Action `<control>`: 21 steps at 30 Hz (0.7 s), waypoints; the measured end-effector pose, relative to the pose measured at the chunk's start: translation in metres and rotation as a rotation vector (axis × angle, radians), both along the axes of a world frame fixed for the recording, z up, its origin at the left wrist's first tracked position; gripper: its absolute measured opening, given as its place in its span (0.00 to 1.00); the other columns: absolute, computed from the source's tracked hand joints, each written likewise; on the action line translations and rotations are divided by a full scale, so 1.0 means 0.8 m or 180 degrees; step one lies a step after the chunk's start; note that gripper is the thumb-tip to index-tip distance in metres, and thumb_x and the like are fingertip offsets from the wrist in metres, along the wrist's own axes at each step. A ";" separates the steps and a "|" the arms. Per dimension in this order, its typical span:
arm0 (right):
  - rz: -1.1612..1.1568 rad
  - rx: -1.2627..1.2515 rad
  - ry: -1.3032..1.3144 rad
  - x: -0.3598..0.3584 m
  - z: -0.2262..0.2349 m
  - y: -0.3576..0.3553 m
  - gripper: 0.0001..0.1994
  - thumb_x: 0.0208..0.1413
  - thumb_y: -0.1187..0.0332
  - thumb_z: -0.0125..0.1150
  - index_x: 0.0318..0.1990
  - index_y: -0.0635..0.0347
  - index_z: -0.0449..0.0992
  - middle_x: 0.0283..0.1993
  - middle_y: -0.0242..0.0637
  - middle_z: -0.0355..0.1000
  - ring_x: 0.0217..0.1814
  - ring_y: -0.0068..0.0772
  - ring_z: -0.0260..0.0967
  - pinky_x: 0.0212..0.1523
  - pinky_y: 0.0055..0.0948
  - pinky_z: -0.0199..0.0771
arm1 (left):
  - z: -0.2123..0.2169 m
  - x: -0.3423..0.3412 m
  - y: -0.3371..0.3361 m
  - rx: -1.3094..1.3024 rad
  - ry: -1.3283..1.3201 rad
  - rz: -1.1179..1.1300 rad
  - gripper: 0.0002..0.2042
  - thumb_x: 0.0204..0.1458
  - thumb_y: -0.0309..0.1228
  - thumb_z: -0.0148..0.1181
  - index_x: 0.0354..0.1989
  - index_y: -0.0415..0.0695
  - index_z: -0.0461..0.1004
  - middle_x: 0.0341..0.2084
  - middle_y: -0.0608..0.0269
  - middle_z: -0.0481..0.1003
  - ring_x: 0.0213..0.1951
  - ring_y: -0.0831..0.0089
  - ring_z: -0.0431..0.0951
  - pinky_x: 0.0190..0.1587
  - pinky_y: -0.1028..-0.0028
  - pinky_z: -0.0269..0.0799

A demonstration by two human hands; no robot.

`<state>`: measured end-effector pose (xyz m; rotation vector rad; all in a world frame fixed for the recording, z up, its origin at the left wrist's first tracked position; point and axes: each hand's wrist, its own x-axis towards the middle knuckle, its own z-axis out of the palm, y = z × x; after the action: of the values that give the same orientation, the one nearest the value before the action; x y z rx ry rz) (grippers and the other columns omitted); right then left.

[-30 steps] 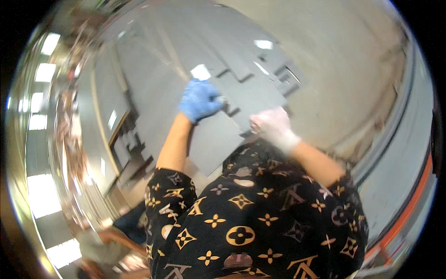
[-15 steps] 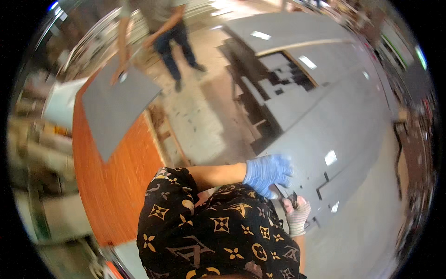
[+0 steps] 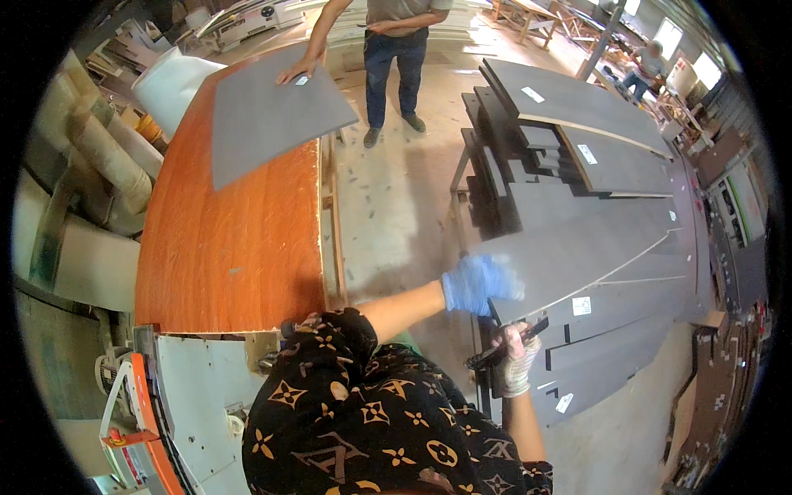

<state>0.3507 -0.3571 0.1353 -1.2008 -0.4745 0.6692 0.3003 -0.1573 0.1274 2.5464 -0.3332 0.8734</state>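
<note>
My left hand [image 3: 480, 285], in a blue knit glove, lies over the near left corner of a grey panel [image 3: 577, 252] on the stack to my right. Its fingers stretch across the panel's face, a little smeared by motion. Just below that corner is my right hand [image 3: 518, 355], in a whitish striped glove with bare fingertips. It is closed around a slim black tool [image 3: 538, 325] whose exact kind I cannot make out. Beneath the panel lie more grey panels [image 3: 635, 301], some with white labels [image 3: 582, 306] and black-edged cut-outs.
To the left stands an orange-brown wooden table [image 3: 231, 264] bearing a grey sheet [image 3: 276, 111]. A co-worker [image 3: 396, 58] stands beyond it, one hand on the sheet. A pale machine with an orange frame [image 3: 148, 429] is at lower left. Brown boards [image 3: 726, 388] are stacked at right.
The whole view has shifted, so the table and co-worker appear farther up and right. The grey panel under my left hand now sits at a different angle, its light edge showing.
</note>
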 end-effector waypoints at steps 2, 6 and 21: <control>-0.0003 0.0100 0.0036 -0.004 0.004 0.002 0.10 0.51 0.65 0.63 0.26 0.56 0.67 0.21 0.28 0.63 0.20 0.20 0.61 0.23 0.23 0.65 | 0.001 -0.001 -0.001 0.0051 -0.0001 0.0039 0.25 0.35 0.40 0.61 0.48 0.59 0.77 0.49 0.70 0.76 0.52 0.69 0.74 0.62 0.62 0.62; -0.0175 -0.0663 -0.0671 -0.006 0.028 0.009 0.08 0.53 0.70 0.61 0.24 0.58 0.69 0.19 0.24 0.63 0.21 0.16 0.58 0.23 0.21 0.59 | 0.007 0.000 0.007 0.0091 -0.0092 -0.0025 0.24 0.35 0.40 0.62 0.47 0.58 0.77 0.49 0.69 0.76 0.51 0.69 0.75 0.62 0.62 0.62; -0.0101 -0.2302 -0.3477 -0.010 0.024 0.050 0.08 0.49 0.68 0.61 0.29 0.63 0.71 0.21 0.42 0.73 0.23 0.42 0.73 0.26 0.34 0.70 | -0.035 0.012 0.065 0.0604 -0.0215 -0.0311 0.20 0.38 0.42 0.59 0.44 0.58 0.78 0.48 0.71 0.76 0.52 0.71 0.74 0.61 0.63 0.62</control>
<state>0.3428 -0.3173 0.1546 -2.2408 -1.1682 0.0681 0.3096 -0.1052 0.0993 2.6502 -0.5818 0.9316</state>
